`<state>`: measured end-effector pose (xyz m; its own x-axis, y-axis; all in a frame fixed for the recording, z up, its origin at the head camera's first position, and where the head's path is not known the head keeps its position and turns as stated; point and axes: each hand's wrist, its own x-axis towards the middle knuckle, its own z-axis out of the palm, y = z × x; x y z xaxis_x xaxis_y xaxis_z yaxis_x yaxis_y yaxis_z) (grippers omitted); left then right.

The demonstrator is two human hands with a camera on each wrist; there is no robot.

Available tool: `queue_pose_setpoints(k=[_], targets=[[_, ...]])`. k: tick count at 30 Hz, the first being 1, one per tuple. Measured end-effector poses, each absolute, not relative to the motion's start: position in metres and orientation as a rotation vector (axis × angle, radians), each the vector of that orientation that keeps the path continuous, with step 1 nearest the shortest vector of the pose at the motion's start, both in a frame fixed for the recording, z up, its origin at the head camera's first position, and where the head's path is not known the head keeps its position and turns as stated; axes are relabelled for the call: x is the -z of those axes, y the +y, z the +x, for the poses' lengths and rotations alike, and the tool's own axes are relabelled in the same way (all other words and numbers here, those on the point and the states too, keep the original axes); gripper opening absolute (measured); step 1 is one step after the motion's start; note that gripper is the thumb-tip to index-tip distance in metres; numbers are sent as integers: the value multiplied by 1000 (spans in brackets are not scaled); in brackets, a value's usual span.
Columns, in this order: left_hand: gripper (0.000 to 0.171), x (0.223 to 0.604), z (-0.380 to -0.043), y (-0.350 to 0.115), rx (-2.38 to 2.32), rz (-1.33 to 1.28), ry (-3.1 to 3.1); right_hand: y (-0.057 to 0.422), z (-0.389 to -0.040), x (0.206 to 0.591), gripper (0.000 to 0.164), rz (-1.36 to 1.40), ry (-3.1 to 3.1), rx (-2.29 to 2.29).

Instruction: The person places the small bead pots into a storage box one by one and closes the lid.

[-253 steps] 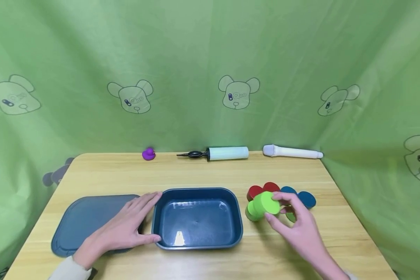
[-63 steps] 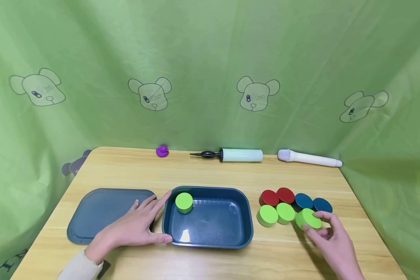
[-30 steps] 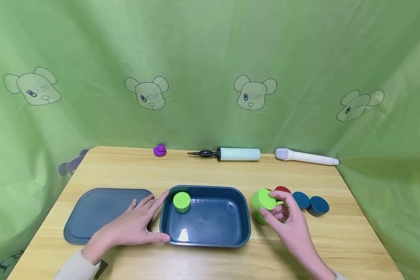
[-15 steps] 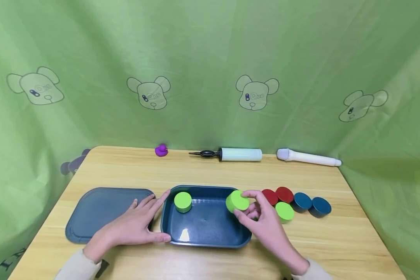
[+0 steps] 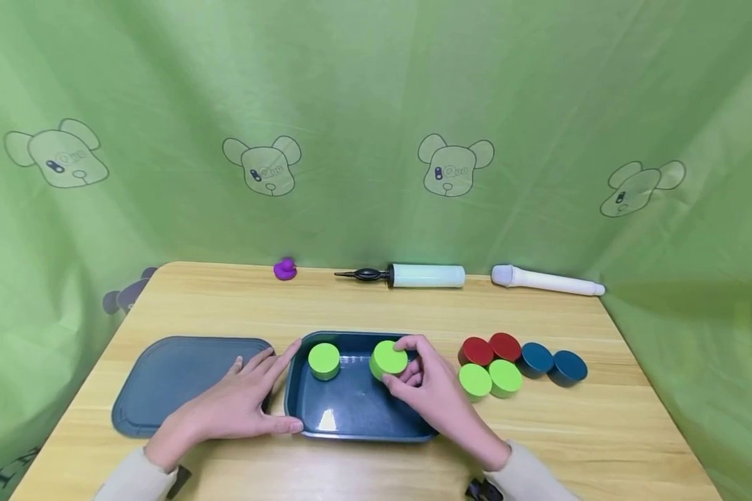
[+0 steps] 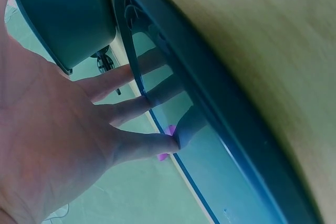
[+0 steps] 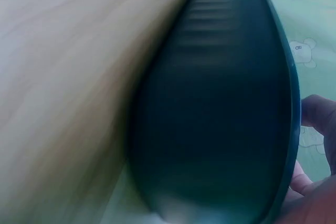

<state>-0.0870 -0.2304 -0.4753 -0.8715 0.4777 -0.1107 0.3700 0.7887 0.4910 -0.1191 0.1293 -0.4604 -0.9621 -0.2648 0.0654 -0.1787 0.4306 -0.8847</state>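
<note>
My right hand [image 5: 435, 386] pinches a lime-green short cylinder block [image 5: 388, 358] between thumb and fingers, over the inside of a dark blue plastic box [image 5: 351, 412]. Whether that block touches the floor of the box is hidden. A second green block [image 5: 324, 360] sits in the back left corner of the box. With fingers spread, my left hand [image 5: 232, 403] touches the left rim of the box, its other fingers over the flat blue lid [image 5: 175, 390]. The left wrist view shows those fingers reflected in the glossy lid [image 6: 220, 129]. In the right wrist view, the box's outer wall [image 7: 220, 108] fills the middle.
Right of the box stand two green blocks [image 5: 475, 381], two red blocks [image 5: 476, 351] and two blue blocks [image 5: 535, 360], close together. Along the back edge lie a purple toy duck [image 5: 285, 269], a hand pump [image 5: 426, 275] and a white toy microphone [image 5: 546, 280]. A green curtain [image 5: 351, 139] hangs behind.
One green block has come into the box since the oldest frame. My right hand has since gripped the rightmost green block and carried it left over the box. The left hand stays at the rim.
</note>
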Motion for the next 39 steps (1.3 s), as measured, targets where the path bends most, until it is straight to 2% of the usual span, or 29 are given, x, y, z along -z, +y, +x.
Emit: queue_pose_setpoints(k=[17, 28, 39], targets=[[119, 476, -88, -230, -701, 651, 2741, 98, -134, 476, 42, -407, 2648, 1325], [118, 475, -87, -231, -703, 639, 2744, 91, -141, 483, 38, -509, 2691, 1205], [118, 478, -87, -232, -709, 649, 2752, 89, -139, 487, 37, -584, 2668, 1285]])
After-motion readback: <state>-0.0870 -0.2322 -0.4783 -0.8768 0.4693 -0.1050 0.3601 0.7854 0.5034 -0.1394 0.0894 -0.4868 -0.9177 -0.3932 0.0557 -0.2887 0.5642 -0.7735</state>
